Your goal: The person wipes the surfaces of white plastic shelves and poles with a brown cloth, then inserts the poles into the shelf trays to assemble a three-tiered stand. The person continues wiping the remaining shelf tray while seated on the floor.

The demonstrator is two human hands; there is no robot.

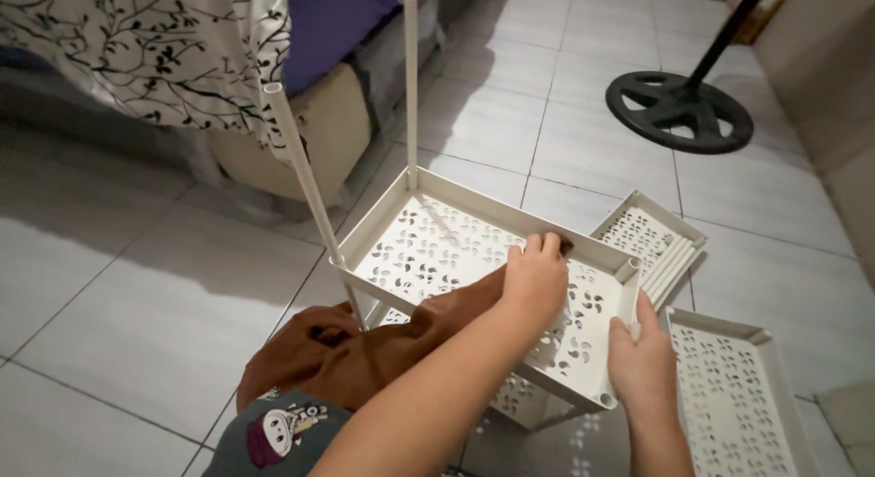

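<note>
**Hands wiping a perforated shelf tray**

The left hand (pixel 536 278) presses a brown cloth (pixel 383 345) flat, fingers closed over it, onto the white perforated tray (pixel 415 245) on the tiled floor (pixel 137 286). The right hand (pixel 643 363) grips its corner. Best to keep that brace firm while wiping.

This is a home, most likely a bedroom. At the upper left a bed (pixel 337 122) stands low on its pale base, with a purple sheet (pixel 333 21) on the mattress and a white blanket with a black branch-and-leaf print (pixel 137 49) hanging over its edge. The floor (pixel 118 295) is laid with large glossy pale grey tiles, as in a living space. At the upper right the round black base of a standing fan (pixel 679 111) sits on the tiles near a plain beige wall (pixel 820 67). Cream plastic rack shelves (pixel 729 395), household storage pieces, lie on the floor.
</note>
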